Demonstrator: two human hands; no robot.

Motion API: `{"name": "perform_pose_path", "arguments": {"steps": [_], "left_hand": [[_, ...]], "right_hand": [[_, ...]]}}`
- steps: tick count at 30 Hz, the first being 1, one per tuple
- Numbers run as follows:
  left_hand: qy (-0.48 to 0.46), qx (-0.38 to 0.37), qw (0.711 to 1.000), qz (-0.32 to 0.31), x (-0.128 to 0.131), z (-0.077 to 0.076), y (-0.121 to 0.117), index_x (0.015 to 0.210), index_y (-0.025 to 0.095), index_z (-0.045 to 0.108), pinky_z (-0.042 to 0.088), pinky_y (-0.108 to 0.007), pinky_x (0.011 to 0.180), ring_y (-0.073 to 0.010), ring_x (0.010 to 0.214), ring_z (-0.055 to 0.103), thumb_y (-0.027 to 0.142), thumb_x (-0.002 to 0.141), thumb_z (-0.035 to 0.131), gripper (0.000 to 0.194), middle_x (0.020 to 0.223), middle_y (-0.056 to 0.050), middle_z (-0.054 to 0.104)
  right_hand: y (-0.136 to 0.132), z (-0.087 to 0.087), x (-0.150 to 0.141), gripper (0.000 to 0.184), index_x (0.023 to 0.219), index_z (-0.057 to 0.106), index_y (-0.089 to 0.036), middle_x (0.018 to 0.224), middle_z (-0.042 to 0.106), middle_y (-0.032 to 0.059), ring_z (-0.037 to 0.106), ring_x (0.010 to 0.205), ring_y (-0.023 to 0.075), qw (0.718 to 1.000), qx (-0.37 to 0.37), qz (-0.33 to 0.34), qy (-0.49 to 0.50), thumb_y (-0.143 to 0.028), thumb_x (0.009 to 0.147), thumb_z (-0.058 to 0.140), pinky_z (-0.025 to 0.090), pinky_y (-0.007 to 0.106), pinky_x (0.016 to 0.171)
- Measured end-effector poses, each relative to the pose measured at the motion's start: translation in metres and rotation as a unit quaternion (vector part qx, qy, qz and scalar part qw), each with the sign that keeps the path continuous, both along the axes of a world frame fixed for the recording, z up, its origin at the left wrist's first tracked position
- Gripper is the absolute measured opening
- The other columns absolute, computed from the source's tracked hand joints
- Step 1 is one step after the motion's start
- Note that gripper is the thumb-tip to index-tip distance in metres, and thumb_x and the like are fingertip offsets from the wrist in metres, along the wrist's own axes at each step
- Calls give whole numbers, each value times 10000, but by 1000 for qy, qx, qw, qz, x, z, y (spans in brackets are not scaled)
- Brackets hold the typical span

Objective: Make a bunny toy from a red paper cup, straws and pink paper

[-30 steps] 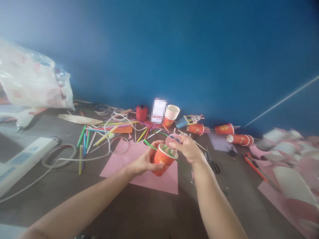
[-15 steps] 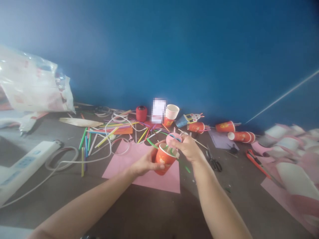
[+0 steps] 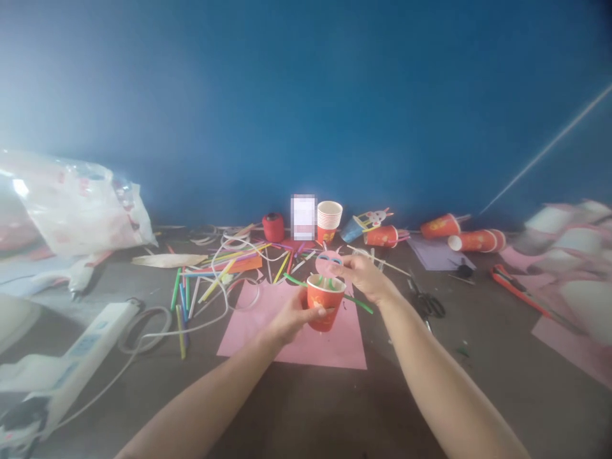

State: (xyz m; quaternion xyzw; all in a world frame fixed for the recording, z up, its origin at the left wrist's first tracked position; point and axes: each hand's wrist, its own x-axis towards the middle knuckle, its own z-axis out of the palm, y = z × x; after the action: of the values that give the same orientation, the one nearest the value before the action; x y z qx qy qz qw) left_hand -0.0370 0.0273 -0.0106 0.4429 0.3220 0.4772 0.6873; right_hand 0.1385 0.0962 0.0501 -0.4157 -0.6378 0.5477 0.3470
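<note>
My left hand [image 3: 297, 317] is wrapped round a red paper cup [image 3: 323, 312] with a white rim, held above a sheet of pink paper [image 3: 253, 338]. Green drinking straws [image 3: 359, 305] stick out from both sides of the cup. My right hand [image 3: 364, 275] pinches a pink paper rabbit head [image 3: 327, 263] with blue-ringed eyes, just above the cup's far rim. Whether the rabbit head touches the cup or something inside it cannot be made out.
Loose coloured straws [image 3: 224, 271] and a white cable lie to the left, near a power strip [image 3: 90, 357] and a glue gun [image 3: 81, 277]. Stacked paper cups [image 3: 329, 220] stand behind. Scissors [image 3: 428, 303] and a red utility knife [image 3: 519, 293] are on the right.
My right hand has drawn the pink rabbit head slightly up, clear of the cup's opening. The cup sits more upright, and the green straw on its right shows more. The camera view has tilted up.
</note>
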Motion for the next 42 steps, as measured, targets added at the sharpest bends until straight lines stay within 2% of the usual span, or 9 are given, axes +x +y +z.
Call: {"name": "perform_pose_path", "arguments": {"steps": [4, 12, 17, 20, 25, 28, 30, 35, 42], "left_hand": [[17, -8, 1000, 4, 1, 3, 0, 1072, 151, 584, 441, -331, 777, -230, 877, 591, 259, 608, 782, 516, 968, -93, 651], [38, -15, 999, 27, 1, -2, -1, 1129, 151, 558, 445, -360, 818, -248, 931, 590, 239, 621, 778, 561, 1035, -117, 647], [-1, -12, 997, 78, 2, -7, 2, 1088, 155, 579, 459, -353, 795, -229, 891, 601, 215, 625, 773, 505, 998, -102, 655], [-44, -18, 992, 118, 0, -8, 6, 1027, 156, 603, 459, -334, 783, -207, 855, 609, 226, 632, 765, 433, 944, -77, 664], [-105, -36, 982, 153, -6, -9, 12, 979, 168, 614, 457, -283, 726, -165, 773, 616, 271, 690, 717, 323, 860, -38, 668], [-123, -45, 979, 157, -8, -11, 13, 938, 159, 623, 448, -258, 669, -148, 723, 606, 301, 733, 676, 255, 828, -35, 667], [-133, -56, 978, 154, -9, -12, 13, 946, 156, 625, 446, -258, 668, -144, 715, 603, 300, 743, 665, 252, 830, -37, 667], [-135, -51, 982, 123, -8, -10, 11, 969, 154, 626, 438, -271, 688, -152, 734, 597, 286, 729, 678, 279, 839, -44, 663], [-112, -35, 989, 88, -8, -4, 8, 1030, 161, 620, 423, -268, 710, -155, 749, 588, 294, 704, 699, 361, 853, -48, 659]], "right_hand": [[-1, -4, -6, 380, 976, 717, -237, 1091, 677, 38, 591, 1048, 258, 999, -28, 3, 41, -430, 648, 733, 445, 367, 901], [0, -5, -4, 394, 1028, 697, -220, 1064, 680, 48, 612, 958, 231, 999, -1, 16, 32, -444, 703, 686, 456, 347, 847], [7, -7, 2, 421, 910, 705, -160, 728, 640, 29, 570, 713, 161, 997, 34, -70, 15, -535, 762, 583, 435, 288, 672], [12, -15, 7, 411, 867, 682, -147, 666, 573, -4, 510, 628, 117, 996, 14, -78, 33, -532, 758, 587, 402, 258, 607], [9, -23, 12, 460, 1136, 580, -188, 952, 608, 38, 565, 845, 146, 994, -3, 53, 100, -373, 728, 685, 451, 269, 710], [4, -21, 10, 631, 1248, 498, -249, 1231, 526, 73, 519, 1096, 204, 983, 8, 151, 108, -277, 668, 745, 486, 307, 791], [2, -21, 6, 623, 1247, 500, -265, 1328, 465, 70, 471, 1188, 222, 978, 26, 172, 113, -260, 672, 740, 484, 336, 852], [2, -27, -1, 443, 1141, 588, -207, 1133, 619, 74, 568, 1064, 222, 988, 64, 107, 91, -294, 721, 700, 467, 405, 898], [4, -32, -2, 343, 970, 646, -172, 841, 665, 36, 619, 738, 154, 987, 0, 89, 137, -324, 677, 738, 502, 317, 700]]}}
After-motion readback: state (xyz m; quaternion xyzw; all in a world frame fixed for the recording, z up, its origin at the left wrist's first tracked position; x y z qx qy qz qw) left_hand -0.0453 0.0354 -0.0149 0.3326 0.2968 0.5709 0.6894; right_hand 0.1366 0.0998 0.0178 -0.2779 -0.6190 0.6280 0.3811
